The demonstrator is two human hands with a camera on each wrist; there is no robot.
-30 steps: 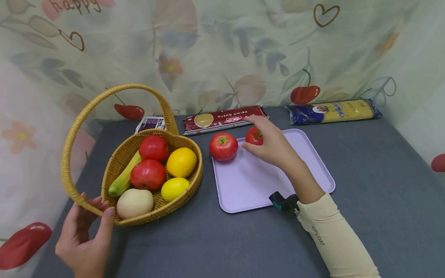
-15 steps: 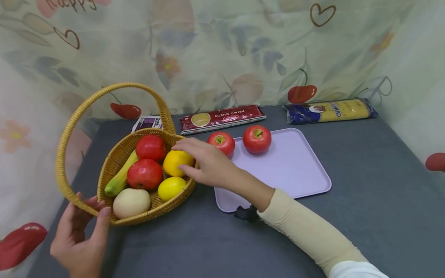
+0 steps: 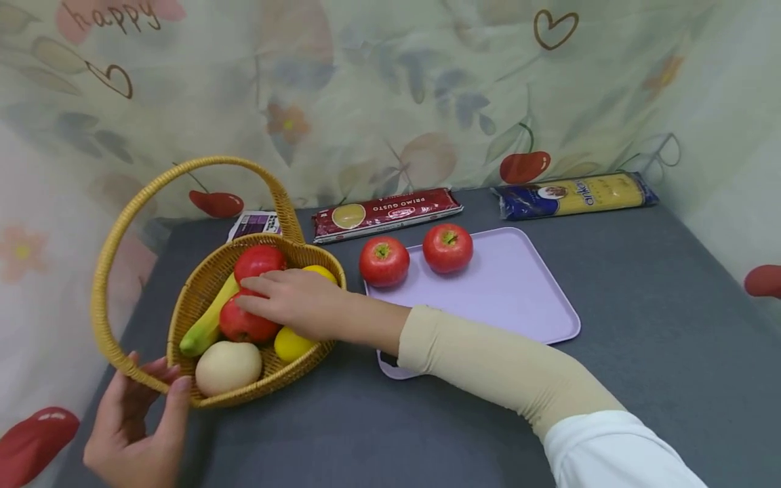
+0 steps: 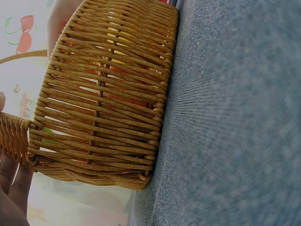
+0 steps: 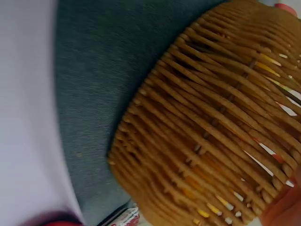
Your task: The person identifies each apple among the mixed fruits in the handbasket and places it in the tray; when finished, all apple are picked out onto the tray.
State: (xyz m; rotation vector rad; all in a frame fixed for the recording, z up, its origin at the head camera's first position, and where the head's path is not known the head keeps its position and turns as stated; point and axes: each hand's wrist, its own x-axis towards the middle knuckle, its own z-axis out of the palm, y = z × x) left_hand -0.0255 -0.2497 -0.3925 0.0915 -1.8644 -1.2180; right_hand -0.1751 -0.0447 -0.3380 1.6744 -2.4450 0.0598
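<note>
A wicker basket point(image 3: 177, 318) with a tall hoop handle point(image 3: 104, 271) stands at the left in the head view. My left hand point(image 3: 137, 420) holds it where the handle meets the near rim, thumb in front and fingers behind. Over the fruit inside, my right hand point(image 3: 299, 301) reaches in from the right, its extended fingers lying over a red apple point(image 3: 241, 322). Another red apple point(image 3: 259, 261) sits just behind those fingers. Around them are a yellow-green banana point(image 3: 210, 322), a pale round fruit point(image 3: 228, 368), a lemon point(image 3: 291, 344) and a yellow fruit point(image 3: 322, 272), mostly hidden by the hand.
Right of the basket lies a lilac tray point(image 3: 506, 298), with a red apple point(image 3: 448, 249) on it and another red apple point(image 3: 384, 261) at its left corner. Behind are a red pasta packet point(image 3: 387, 215), a yellow-blue pasta packet point(image 3: 576, 195) and a purple-white packet point(image 3: 255, 224).
My right hand has let go of a red apple on the tray, swung left across the yellow fruit and come over the apples in the basket. The left hand keeps its hold.
</note>
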